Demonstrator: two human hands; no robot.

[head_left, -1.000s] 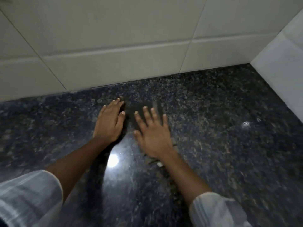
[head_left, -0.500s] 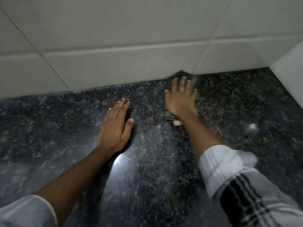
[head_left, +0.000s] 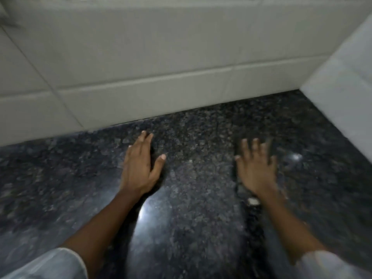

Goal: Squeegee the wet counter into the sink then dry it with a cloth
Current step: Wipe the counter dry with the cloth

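The counter (head_left: 197, 208) is dark speckled granite that shines under a light. My left hand (head_left: 141, 168) lies flat on it with straight fingers, left of centre. My right hand (head_left: 256, 168) presses a dark cloth (head_left: 241, 190) flat against the counter at the right, fingers spread. The cloth nearly matches the stone; its edges show past my fingertips and under my wrist, where a small pale tag (head_left: 253, 201) sticks out. No squeegee or sink is in view. The picture is blurred by motion.
A white tiled wall (head_left: 161, 77) runs along the back of the counter. A second white wall (head_left: 346, 87) closes the right side and makes a corner at the far right. Bright reflections sit on the stone near my left wrist and right of my right hand.
My right hand has slid the cloth back from the wall and further right. One second ago it was beside my left hand. The left hand has stayed flat in place.
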